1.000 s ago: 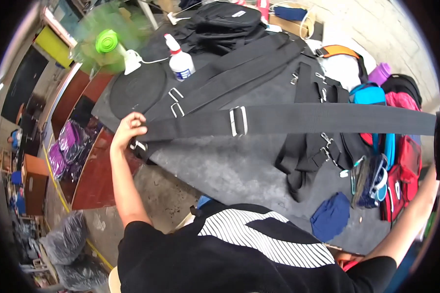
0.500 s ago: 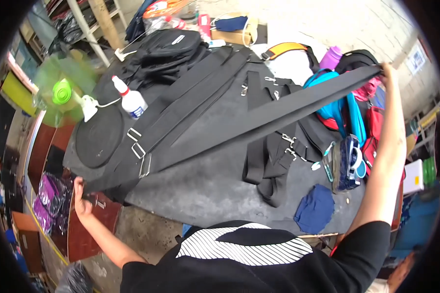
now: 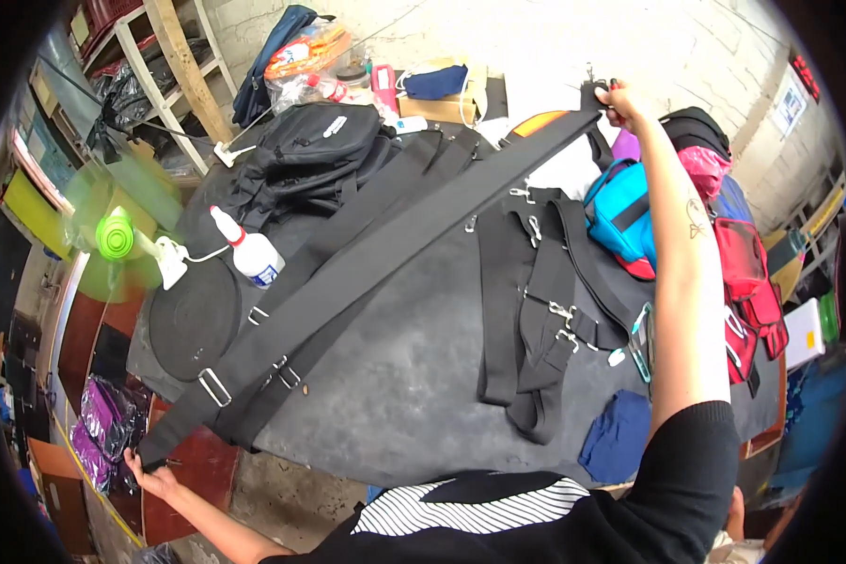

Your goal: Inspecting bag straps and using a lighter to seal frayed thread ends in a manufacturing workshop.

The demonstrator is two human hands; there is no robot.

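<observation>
- Stretching a long black strap (image 3: 376,268) diagonally above a dark table (image 3: 385,399), a person in a black top spans the frame with both arms.
- The right hand (image 3: 622,105), raised at upper right, grips the strap's far end, where a metal clip (image 3: 589,71) sticks up past the fingers.
- At lower left, beyond the table's edge, the left hand (image 3: 156,479) pinches the near end between thumb and fingers.
- A metal buckle (image 3: 214,386) sits on the strap toward that lower end; more black straps (image 3: 348,211) lie beneath and alongside.
- To the right, clipped straps (image 3: 545,329) lie in loops on the tabletop, near a crumpled navy cloth (image 3: 616,434).
- A white bottle (image 3: 256,258) with a red collar stands beside a round black coil (image 3: 195,315), with a black backpack (image 3: 315,141) behind.
</observation>
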